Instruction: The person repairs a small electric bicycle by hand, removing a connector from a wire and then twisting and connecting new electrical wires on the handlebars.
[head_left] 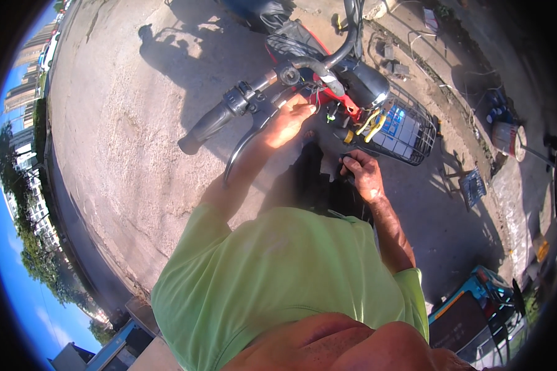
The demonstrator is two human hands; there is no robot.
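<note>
Two hands work at a red electric bike. The left hand [289, 122] pinches thin coloured wires [317, 96] just beyond its fingertips, under the curved grey metal handlebar [303, 65], whose long axis runs leftward to the black rubber grip [207, 127]. The right hand [362, 173], nearer the body, is curled shut around a dark tool handle [346, 164], hardly visible.

Harsh sunlight, hard shadows (fisheye rim bends, darkens).
</note>
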